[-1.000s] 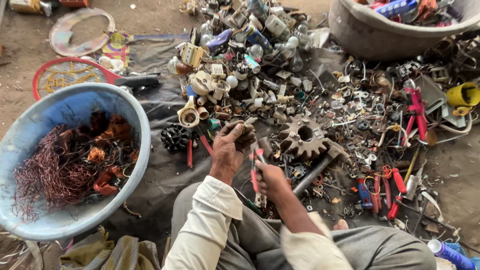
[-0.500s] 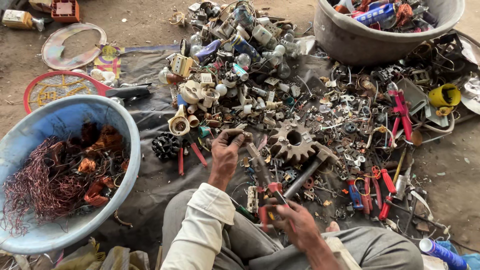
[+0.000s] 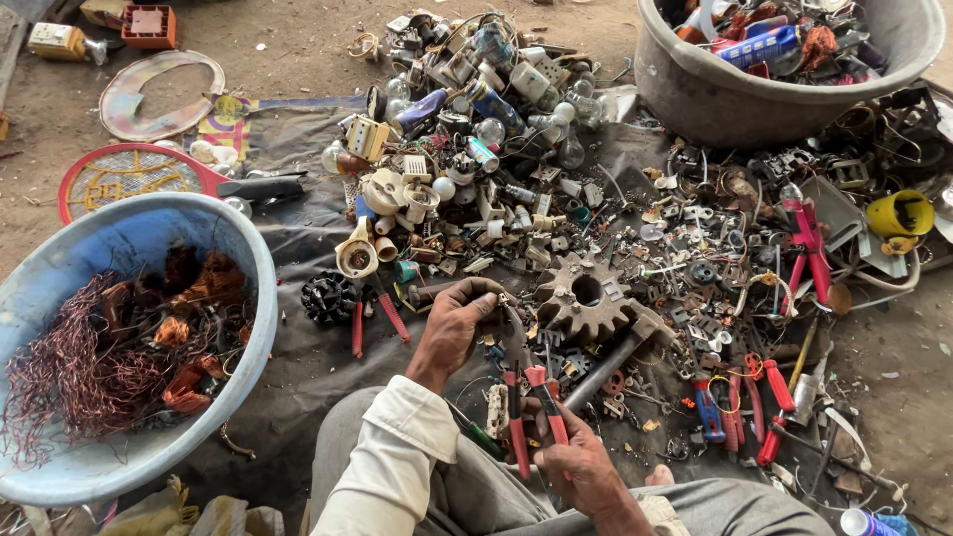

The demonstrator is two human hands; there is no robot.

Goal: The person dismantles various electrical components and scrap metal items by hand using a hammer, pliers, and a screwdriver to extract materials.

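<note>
Head view: looking down onto a dark ground sheet point(image 3: 308, 367) strewn with scrap.
Right hand point(image 3: 581, 467): low in frame, grip closed round the red handles of a pair of pliers point(image 3: 526, 397).
Pliers: handles near the knees, nose pointing up and away toward the left hand, just left of the rusty gear.
Left hand point(image 3: 455, 323): fingers curled and pinching a small piece at the plier nose; piece too hidden to name, probably a bit of metal or wire.
Sleeve point(image 3: 382, 471): pale, on the left forearm, rising from the bottom edge.
Rusty gear point(image 3: 586, 296): toothed wheel with a round hole, lying flat just right of the left hand, touching a grey metal bar point(image 3: 608, 357).
Blue tub point(image 3: 124, 347): at the left, holding tangled copper wire point(image 3: 74, 367) and orange-brown coils.
Scrap pile point(image 3: 467, 129): bulbs, sockets, plugs and cream plastic fittings heaped beyond the hands.
Black toothed part point(image 3: 328, 296): on the sheet, between the blue tub and the left hand.
Red-handled tools point(image 3: 740, 402): several lying loose to the right of the gear, apart from both hands.
Grey tub point(image 3: 774, 69): top right, filled with mixed coloured junk.
Red-framed racket point(image 3: 129, 177): on the ground above the blue tub.
Yellow cup point(image 3: 898, 213): far right, on its side.
</note>
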